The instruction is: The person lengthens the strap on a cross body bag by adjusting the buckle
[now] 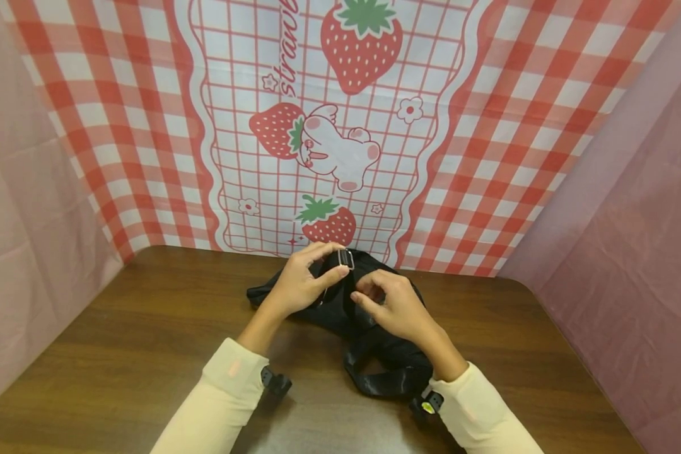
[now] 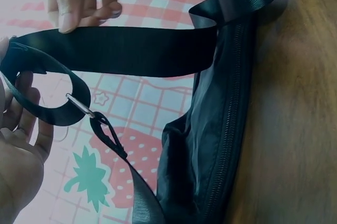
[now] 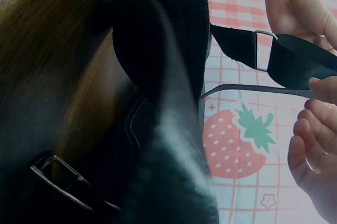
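A black fabric bag (image 1: 331, 315) with a zipper (image 2: 231, 108) lies at the back of the table. My left hand (image 1: 301, 280) holds its raised black strap at a metal slider buckle (image 1: 346, 259), index finger above and thumb below. From there the strap (image 2: 142, 50) runs in a flat band toward the bag. My right hand (image 1: 394, 302) is just right of it, fingers bent, its thumb and fingertips pinching the strap's edge. A second metal ring (image 3: 266, 50) sits on the strap near the left hand. The strap loops around it.
A wide loop of strap (image 1: 383, 383) hangs toward the table's front. Another metal buckle (image 3: 63, 182) shows close up. Behind the brown wooden table (image 1: 147, 353) stands a strawberry-print checked cloth (image 1: 471, 208), with pink cloth (image 1: 618, 265) at both sides.
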A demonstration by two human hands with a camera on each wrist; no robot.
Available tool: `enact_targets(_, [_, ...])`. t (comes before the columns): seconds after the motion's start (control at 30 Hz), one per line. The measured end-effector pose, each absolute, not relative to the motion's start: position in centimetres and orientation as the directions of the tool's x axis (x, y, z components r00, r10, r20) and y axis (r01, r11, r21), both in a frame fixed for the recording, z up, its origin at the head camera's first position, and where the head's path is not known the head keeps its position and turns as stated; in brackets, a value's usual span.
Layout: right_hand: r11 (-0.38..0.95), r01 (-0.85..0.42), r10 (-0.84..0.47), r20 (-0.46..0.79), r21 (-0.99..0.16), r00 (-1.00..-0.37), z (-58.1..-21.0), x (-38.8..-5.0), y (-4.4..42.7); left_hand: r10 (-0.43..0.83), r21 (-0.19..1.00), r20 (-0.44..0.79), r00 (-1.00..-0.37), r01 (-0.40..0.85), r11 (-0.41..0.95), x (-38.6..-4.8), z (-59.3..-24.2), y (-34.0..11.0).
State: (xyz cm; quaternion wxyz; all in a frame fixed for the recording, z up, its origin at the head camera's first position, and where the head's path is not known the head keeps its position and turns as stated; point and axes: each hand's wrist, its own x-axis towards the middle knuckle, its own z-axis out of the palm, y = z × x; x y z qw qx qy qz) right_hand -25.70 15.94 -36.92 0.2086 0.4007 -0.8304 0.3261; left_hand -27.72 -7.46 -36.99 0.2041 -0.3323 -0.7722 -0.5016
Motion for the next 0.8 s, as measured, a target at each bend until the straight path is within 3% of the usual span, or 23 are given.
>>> enact_targets(0.27, [0.494,-0.764,-0.571,0.508,-0.414,-0.645,-36.8,-25.7,16.5,0.329,0.639,0.636,-0.698,0.715,0.282,-27.7,-36.5,-7.9])
enact_targets(0.5, [0.473,-0.776,-0.606,0.485,-0.416,-0.63,-36.6,-25.8,16.5,0.33,0.655,0.602,-0.727,0.686,0.316,-27.3,-36.4,-8.9])
enact_targets(0.8, [0.493,-0.776,-0.618,0.469,-0.393,-0.631,-36.2,-25.6,16.7,0.356,0.607,0.619,-0.7,0.714,0.348,-27.4,-37.0,-10.5])
